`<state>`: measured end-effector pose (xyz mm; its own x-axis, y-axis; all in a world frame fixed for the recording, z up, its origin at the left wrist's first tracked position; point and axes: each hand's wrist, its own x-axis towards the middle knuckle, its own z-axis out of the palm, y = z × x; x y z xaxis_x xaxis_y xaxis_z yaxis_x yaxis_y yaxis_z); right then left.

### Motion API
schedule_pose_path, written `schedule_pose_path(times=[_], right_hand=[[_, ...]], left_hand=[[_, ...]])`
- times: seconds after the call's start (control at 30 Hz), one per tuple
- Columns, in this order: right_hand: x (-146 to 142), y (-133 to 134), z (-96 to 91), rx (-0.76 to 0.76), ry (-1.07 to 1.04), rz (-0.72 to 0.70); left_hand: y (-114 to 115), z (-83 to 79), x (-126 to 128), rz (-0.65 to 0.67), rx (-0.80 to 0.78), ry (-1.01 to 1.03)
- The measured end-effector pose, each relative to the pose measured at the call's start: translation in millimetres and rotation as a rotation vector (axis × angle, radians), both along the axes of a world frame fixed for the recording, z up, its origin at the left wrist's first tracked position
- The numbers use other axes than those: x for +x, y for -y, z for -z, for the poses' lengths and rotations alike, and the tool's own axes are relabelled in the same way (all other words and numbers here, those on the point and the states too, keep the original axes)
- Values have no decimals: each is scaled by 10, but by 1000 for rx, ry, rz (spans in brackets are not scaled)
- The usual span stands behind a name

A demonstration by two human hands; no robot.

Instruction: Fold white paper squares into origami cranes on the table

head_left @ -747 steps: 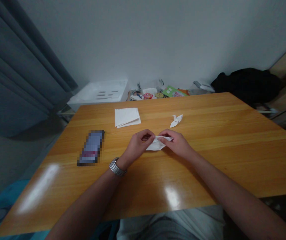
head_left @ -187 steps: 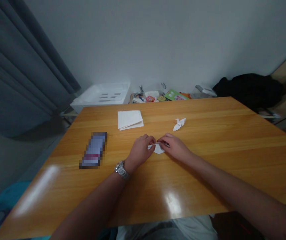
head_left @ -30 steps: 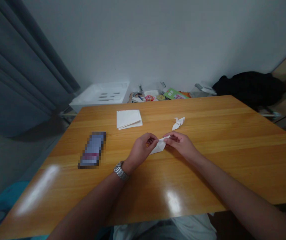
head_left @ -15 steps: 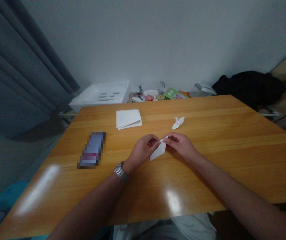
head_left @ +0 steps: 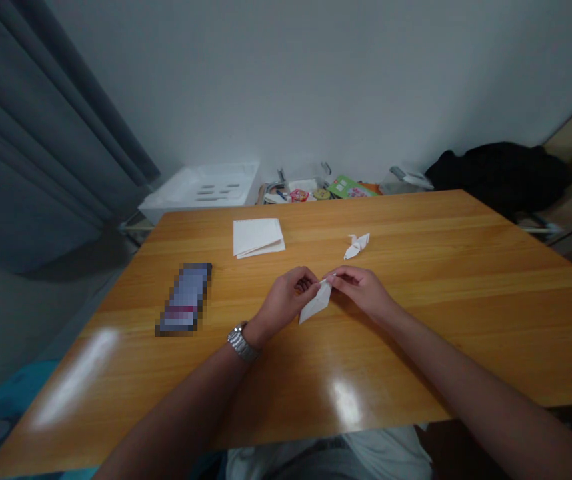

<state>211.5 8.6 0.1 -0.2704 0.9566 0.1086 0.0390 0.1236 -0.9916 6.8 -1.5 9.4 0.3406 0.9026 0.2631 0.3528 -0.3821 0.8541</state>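
Note:
A small piece of folded white paper (head_left: pixel 315 305) is held up between my two hands over the wooden table. My left hand (head_left: pixel 291 293) pinches its upper left edge between thumb and fingers, with a metal-banded watch (head_left: pixel 243 342) on that wrist. On the other side, my right hand (head_left: pixel 359 287) is closed on the paper's upper right corner. The fingertips of both hands nearly meet and cover the top of the paper. Just beyond my right hand lies a folded paper bird (head_left: pixel 357 246).
A stack of white paper sheets (head_left: pixel 258 237) lies at the back left of the table (head_left: pixel 441 333), with a blurred phone (head_left: pixel 185 298) nearer me. Behind the table stand a white plastic bin (head_left: pixel 206 187) and assorted small items. A black cloth heap (head_left: pixel 501 173) sits at the right.
The folded paper has tilted slightly, and its lower tip sits a touch lower. Both hands keep nearly the same place and grip.

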Motion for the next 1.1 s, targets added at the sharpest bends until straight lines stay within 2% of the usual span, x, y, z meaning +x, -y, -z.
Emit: schedule_pose_path(times=[0.6, 0.83, 1.1], right_hand=[[-3, 24, -24, -34, 56, 3], [-15, 54, -54, -14, 92, 2], [-50, 56, -10, -21, 66, 34]], left_hand=[[-46, 25, -17, 106, -195, 169], [-61, 92, -36, 98, -225, 160], [-35, 48, -13, 94, -248, 160]])
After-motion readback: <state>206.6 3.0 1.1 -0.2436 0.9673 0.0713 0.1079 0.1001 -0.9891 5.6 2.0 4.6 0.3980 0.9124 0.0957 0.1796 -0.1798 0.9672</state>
